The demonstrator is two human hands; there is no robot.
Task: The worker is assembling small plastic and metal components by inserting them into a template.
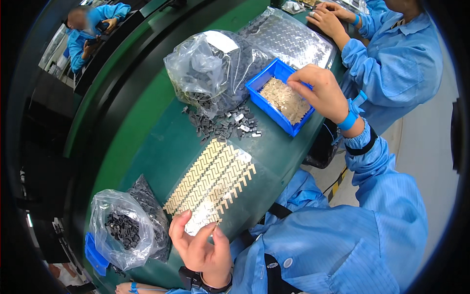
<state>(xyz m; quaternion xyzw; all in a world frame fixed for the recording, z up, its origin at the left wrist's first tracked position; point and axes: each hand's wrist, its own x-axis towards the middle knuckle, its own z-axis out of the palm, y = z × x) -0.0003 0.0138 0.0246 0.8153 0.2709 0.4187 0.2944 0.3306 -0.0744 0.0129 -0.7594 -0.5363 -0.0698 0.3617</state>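
My left hand (203,252) is raised over the near edge of a clear sheet (245,153) covered in rows of small, tan, angled pieces. Its thumb and a fingertip are pinched on something tiny that I cannot make out. At the right, my right hand (323,93) hangs over a blue bin (279,117), thumb and forefinger together at the fingertips; whether a piece sits between them is hidden. Loose tan flakes (284,98) fill the bin's bottom. Beyond the sheet lies a pile of small black plastic parts (215,125), a few with pale faces.
A large clear bag (196,63) of black parts stands behind the pile, beside a flat clear pack (289,36). At the near left sits another open bag (122,230) by a blue tray (95,255). A co-worker (391,63) works at the far right; another person (93,29) is far left.
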